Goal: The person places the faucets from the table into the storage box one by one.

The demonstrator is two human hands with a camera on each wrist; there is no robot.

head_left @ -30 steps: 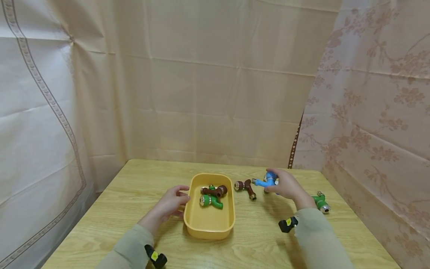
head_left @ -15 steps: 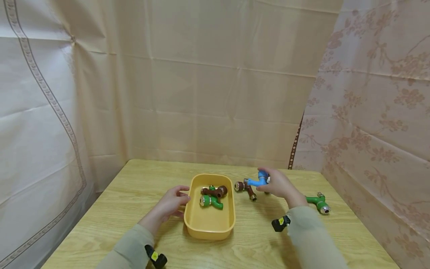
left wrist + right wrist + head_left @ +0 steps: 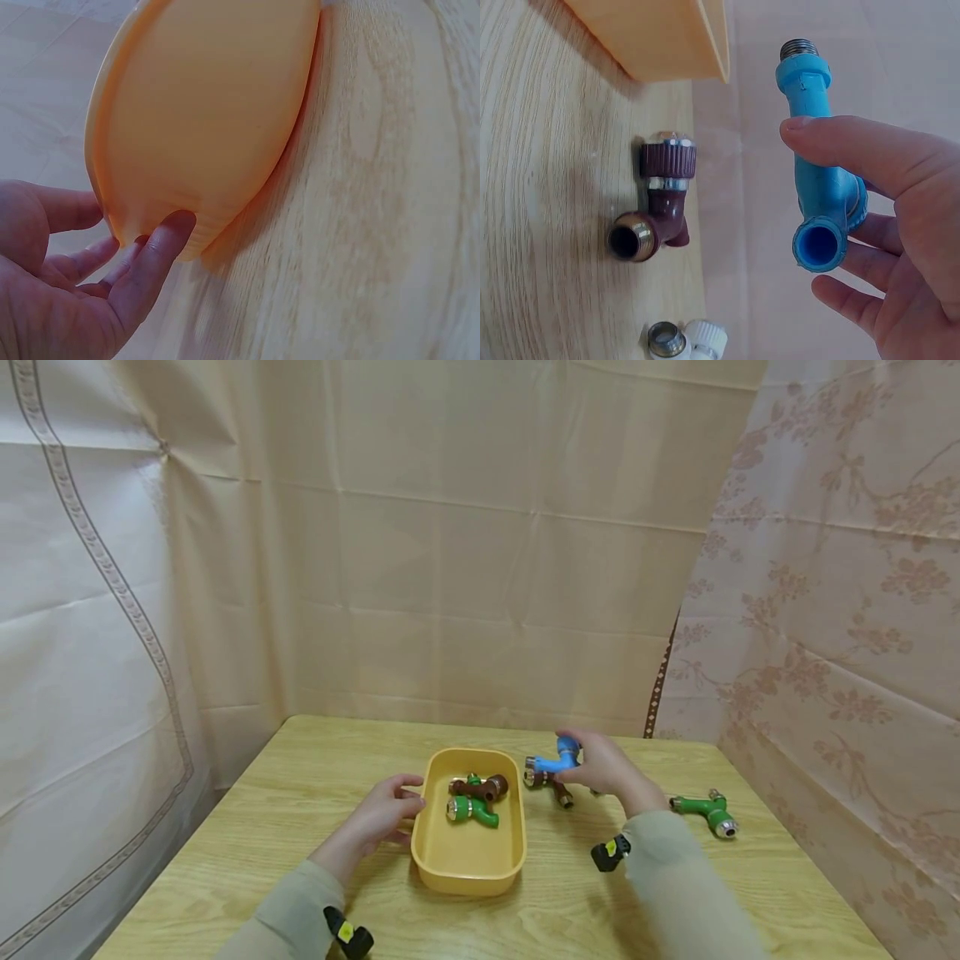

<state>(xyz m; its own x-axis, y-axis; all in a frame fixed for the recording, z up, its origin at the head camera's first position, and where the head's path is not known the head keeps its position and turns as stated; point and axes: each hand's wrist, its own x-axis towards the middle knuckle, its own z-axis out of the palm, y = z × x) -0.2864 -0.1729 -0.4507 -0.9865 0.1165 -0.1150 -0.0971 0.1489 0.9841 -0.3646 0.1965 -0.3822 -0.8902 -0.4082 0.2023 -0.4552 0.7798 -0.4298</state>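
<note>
My right hand [image 3: 606,770] pinches a blue plastic tap [image 3: 553,763] between thumb and fingers, raised above the table. In the right wrist view, the tap's threaded inlet points up and its spout mouth faces the camera. Below it a brown tap [image 3: 667,196] lies on the table, partly covered by the blue one in the head view. My left hand [image 3: 386,812] touches the left wall of a yellow plastic tub [image 3: 468,883] with its fingertips, fingers loosely extended. Inside the tub are a green tap [image 3: 472,810] and a brown tap [image 3: 477,789], with another green part beneath.
A green tap [image 3: 708,810] lies on the right side of the wooden table [image 3: 570,902]. A white tap [image 3: 686,341] rests on the table below the brown one in the right wrist view. Cloth curtains [image 3: 480,568] hang behind and at both sides.
My right hand has carried the blue tap leftward, over the brown tap and closer to the tub. The green tap at right is now uncovered. My left hand and the tub stay put.
</note>
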